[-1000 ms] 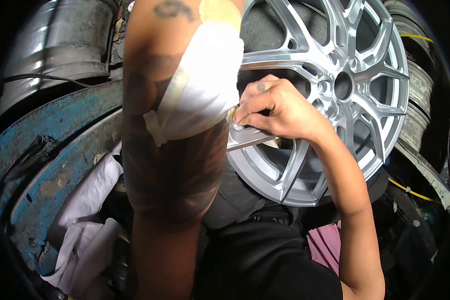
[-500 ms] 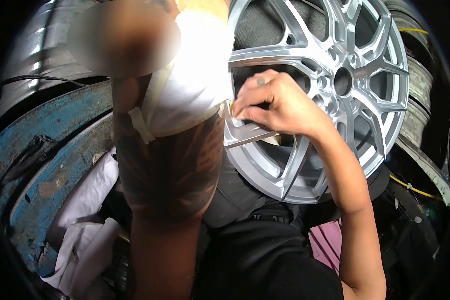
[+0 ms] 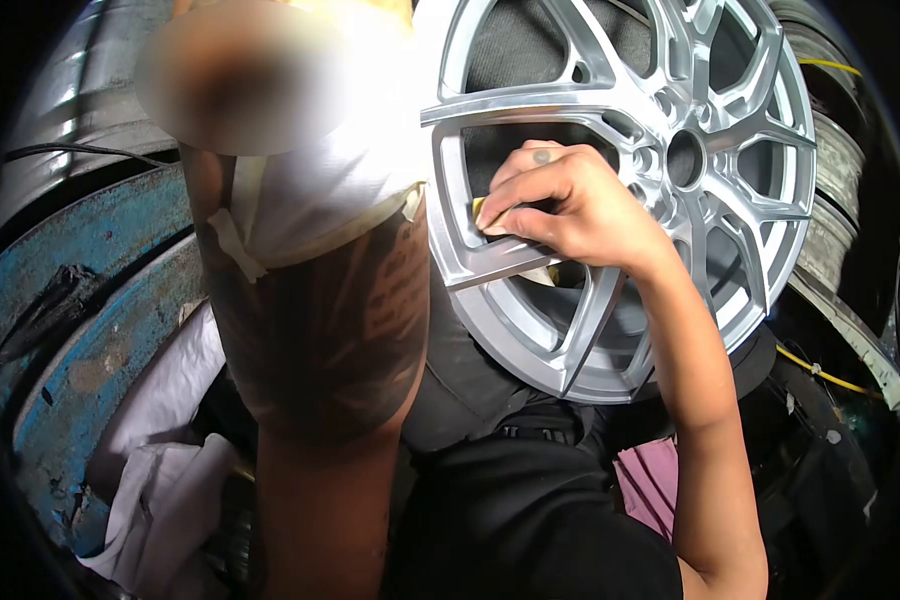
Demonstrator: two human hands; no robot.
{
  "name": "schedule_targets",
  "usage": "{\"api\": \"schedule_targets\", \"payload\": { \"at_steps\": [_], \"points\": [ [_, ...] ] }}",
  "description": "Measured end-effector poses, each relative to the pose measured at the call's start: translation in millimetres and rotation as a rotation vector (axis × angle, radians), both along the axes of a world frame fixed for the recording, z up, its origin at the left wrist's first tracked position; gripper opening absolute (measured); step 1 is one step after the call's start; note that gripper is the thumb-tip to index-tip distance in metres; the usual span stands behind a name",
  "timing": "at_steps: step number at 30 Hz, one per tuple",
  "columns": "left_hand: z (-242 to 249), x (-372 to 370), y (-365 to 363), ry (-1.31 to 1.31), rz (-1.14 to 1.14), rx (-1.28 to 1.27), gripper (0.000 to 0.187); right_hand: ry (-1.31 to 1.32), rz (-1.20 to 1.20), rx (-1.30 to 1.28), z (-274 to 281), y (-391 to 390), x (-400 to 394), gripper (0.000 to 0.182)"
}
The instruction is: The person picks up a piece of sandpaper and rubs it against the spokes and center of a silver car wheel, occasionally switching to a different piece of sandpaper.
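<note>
A silver alloy wheel (image 3: pixel 460 262) with several split spokes lies face up in front of me. My right hand (image 3: pixel 575 205) reaches into a window between two spokes near the rim. Its fingers are pinched on a small yellow piece of what looks like sandpaper (image 3: pixel 479 208), mostly hidden by the fingertips. My left forearm (image 3: pixel 320 350), tattooed and close to the camera, runs up the left side. A white cloth wrap (image 3: pixel 340 205) with tape at its edge covers part of it. The left hand itself lies out of sight past the top edge.
Blue, worn curved metal (image 3: pixel 95 240) stands at the left, with a white cloth (image 3: pixel 160 500) by it. Silver wheels (image 3: pixel 120 110) are at upper left, others (image 3: pixel 835 180) at right. A pink cloth (image 3: pixel 650 485) lies near my side. A yellow cable (image 3: pixel 830 378) runs along the right.
My left forearm with its white wrap has shifted left, uncovering more of the wheel's near-left edge. My right hand has moved slightly right along the spoke window, fingers still pinched.
</note>
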State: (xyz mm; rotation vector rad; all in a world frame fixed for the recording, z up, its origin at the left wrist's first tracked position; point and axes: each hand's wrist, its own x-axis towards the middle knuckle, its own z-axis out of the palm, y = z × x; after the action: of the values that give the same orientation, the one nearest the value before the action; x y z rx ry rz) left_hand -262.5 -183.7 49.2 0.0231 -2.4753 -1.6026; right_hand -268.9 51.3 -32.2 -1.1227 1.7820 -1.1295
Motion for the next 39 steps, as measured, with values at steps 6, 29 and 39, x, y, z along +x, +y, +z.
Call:
{"api": "schedule_targets", "payload": {
  "at_steps": [6,29,39],
  "points": [
    [1,-2,0,-0.001,-0.002,-0.003,0.047,0.112,0.075,-0.025,-6,-11,2,0.015],
    [-1,4,-11,0.01,0.034,-0.007,0.051,-0.63,-0.139,0.033,-3,-3,-10,0.036],
    [-1,1,-10,0.015,0.033,-0.017,0.052,-0.059,-0.023,-0.001,-2,-3,-4,0.014]
  ]
}}
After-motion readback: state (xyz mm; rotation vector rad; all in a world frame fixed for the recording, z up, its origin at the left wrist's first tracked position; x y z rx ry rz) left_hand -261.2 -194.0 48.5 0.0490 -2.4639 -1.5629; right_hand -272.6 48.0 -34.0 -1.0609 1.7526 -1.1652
